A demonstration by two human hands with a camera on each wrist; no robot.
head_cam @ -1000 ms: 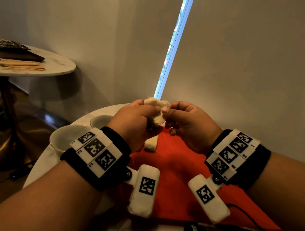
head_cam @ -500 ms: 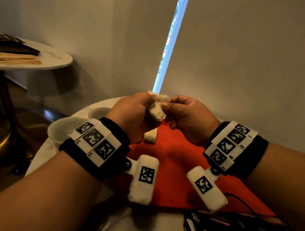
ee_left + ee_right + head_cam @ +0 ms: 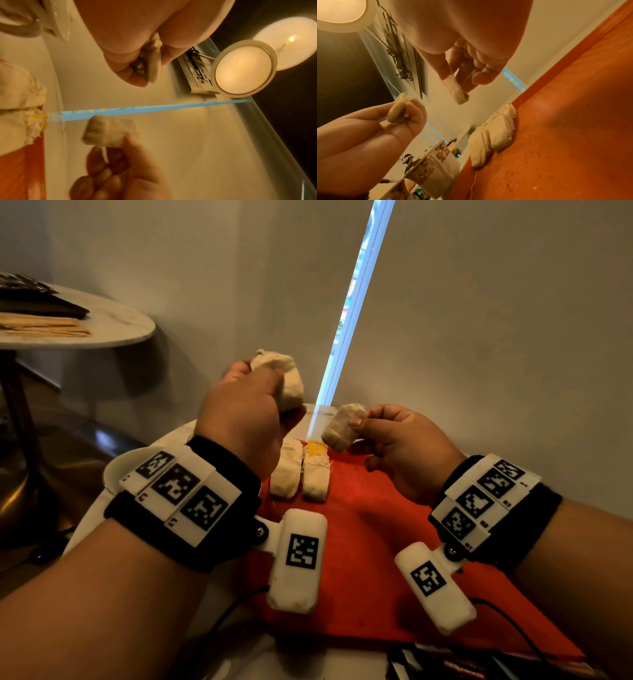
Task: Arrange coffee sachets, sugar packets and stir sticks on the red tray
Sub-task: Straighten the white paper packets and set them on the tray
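On the far left, a side table (image 3: 113, 325) carries wooden stir sticks (image 3: 44, 325) and a dark object. Nearer, a white cup (image 3: 114, 470) sits on the round table beside the red tray (image 3: 376, 542). The left hand (image 3: 239, 419) is raised above the tray's far corner, fingers curled round a bunch of pale sachets (image 3: 291, 385). Below it, two sachets (image 3: 301, 474) lie side by side, touching, on the tray's far end. The right hand (image 3: 407, 446) pinches one sachet (image 3: 342, 428) between thumb and fingers, held in the air over the tray.
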